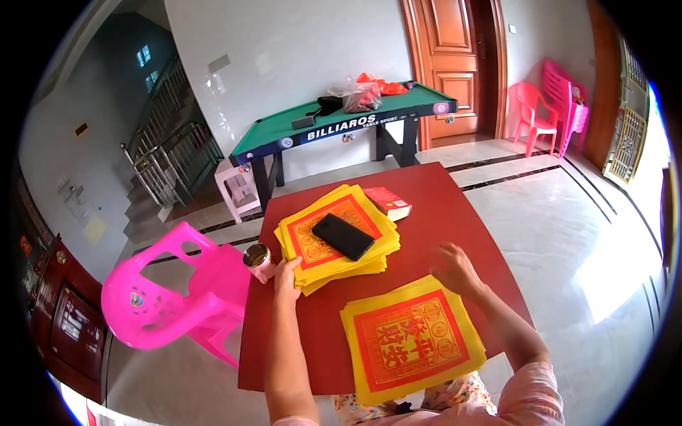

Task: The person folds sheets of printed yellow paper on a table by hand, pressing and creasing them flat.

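A tall stack of yellow paper sheets with red printed squares (295, 238) lies on the far part of the red table. On top of it rests a black smartphone (344, 236). My left hand (286, 278) has its fingers closed on the stack's near left corner. Nearer to me is a lower stack of the same sheets (412, 337), with gold characters on its red square; it reaches the table's front edge. My right hand (457, 268) is by that stack's far right corner, slightly blurred, fingers loosely bent and apart, nothing visible in it.
A metal-lined cup (260, 263) stands just left of my left hand. A thick red book (388, 204) lies behind the tall stack on the red table (455, 206). A pink plastic chair (177, 287) is at the left. Beyond stands a green billiard table (284, 133) with bags on it.
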{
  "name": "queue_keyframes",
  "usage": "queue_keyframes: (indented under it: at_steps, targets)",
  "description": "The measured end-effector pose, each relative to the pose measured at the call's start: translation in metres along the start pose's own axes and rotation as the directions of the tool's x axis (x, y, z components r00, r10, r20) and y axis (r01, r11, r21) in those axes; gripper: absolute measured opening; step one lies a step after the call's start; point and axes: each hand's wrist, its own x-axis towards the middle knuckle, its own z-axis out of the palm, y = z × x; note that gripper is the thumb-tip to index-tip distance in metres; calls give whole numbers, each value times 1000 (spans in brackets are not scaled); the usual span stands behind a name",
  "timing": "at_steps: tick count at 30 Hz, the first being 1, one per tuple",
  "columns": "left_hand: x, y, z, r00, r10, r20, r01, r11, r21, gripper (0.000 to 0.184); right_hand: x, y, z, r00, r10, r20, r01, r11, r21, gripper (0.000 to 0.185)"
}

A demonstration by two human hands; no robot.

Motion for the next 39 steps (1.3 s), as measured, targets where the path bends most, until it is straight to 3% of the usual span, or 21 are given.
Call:
queue_keyframes:
  at_steps: [1, 2, 3, 4, 6, 7, 9, 11, 13, 15, 19, 21, 22, 23, 26, 29, 30, 31, 33, 37, 39]
  targets:
    - [-10, -1, 2, 999, 51, 9, -50, 994, -93, 32, -19, 3, -9, 996, 0, 91, 0, 1000, 1, 52]
    - [-31, 4, 6, 998, 1, 69, 3, 999, -54, 32, -39, 9, -12, 993, -6, 115, 10, 999, -34, 54]
    - [-53, 7, 15, 998, -66, 23, 67, 995, -76, 34, -55, 13, -14, 990, -10, 138, 19, 997, -68, 57]
    - [-72, 5, 21, 991, -134, -22, 132, 987, -97, 39, -67, 1, -27, 966, 134, 223, -122, 990, -64, 61]
    - [-100, -15, 14, 971, -240, -23, 235, 964, -122, 44, -85, 5, -32, 967, 129, 220, -115, 990, -76, 62]
    - [-125, -16, 31, 963, -264, -47, 262, 964, -49, 38, -96, 6, -31, 965, 118, 232, -100, 991, -85, 62]
    - [-150, -29, 48, 977, -197, -76, 210, 942, 261, 26, -104, 7, -23, 975, 97, 199, -79, 992, -93, 62]
    - [-162, -40, 63, 995, -86, 53, 54, 899, 435, 15, -103, -2, -17, 977, 117, 178, -85, 980, -177, 61]
    - [-165, -47, 81, 993, -104, 59, 66, 889, 454, 12, -101, -6, -8, 978, 133, 163, -113, 986, -126, 57]
    - [-159, -57, 93, 985, 0, 175, -104, 807, 582, 12, -98, -9, -3, 981, 115, 157, -95, 987, -130, 52]
    - [-149, -69, 111, 935, -146, 323, -116, 736, 667, 13, -98, -6, 4, 988, 109, 111, -88, 979, -186, 48]
    - [-133, -81, 100, 886, -152, 438, -256, 627, 736, 12, -100, -4, 5, 989, 97, 112, -74, 979, -190, 48]
    - [-130, -79, 103, 884, -215, 414, -175, 669, 722, 12, -98, -7, 2, 986, 104, 128, -77, 977, -200, 47]
    - [-128, -67, 112, 864, -345, 366, -96, 601, 793, 12, -95, -10, 1, 983, 113, 146, -81, 975, -207, 47]
    - [-123, -53, 134, 829, -462, 316, -96, 439, 893, 15, -85, -17, -1, 960, 180, 214, -122, 959, -257, 49]
    - [-128, -51, 137, 859, -422, 289, -97, 421, 902, 16, -65, -30, -7, 920, 240, 310, -105, 913, -395, 54]
    - [-129, -52, 134, 862, -410, 297, -86, 459, 884, 15, -62, -33, -7, 971, 96, 221, 6, 908, -419, 53]
    - [-129, -52, 128, 870, -396, 295, -68, 496, 866, 15, -55, -34, -3, 968, 106, 226, 1, 904, -428, 53]
    - [-125, -54, 121, 861, -417, 291, -34, 524, 851, 14, -37, -36, 7, 966, -147, 213, 159, 986, -41, 36]
    - [-126, -54, 119, 848, -441, 294, -55, 478, 877, 12, -8, -53, 21, 901, -164, 401, 139, 986, 90, 17]
    - [-121, -62, 104, 849, -420, 322, -104, 465, 879, 10, -2, -56, 26, 862, -54, 504, 98, 993, -60, 10]
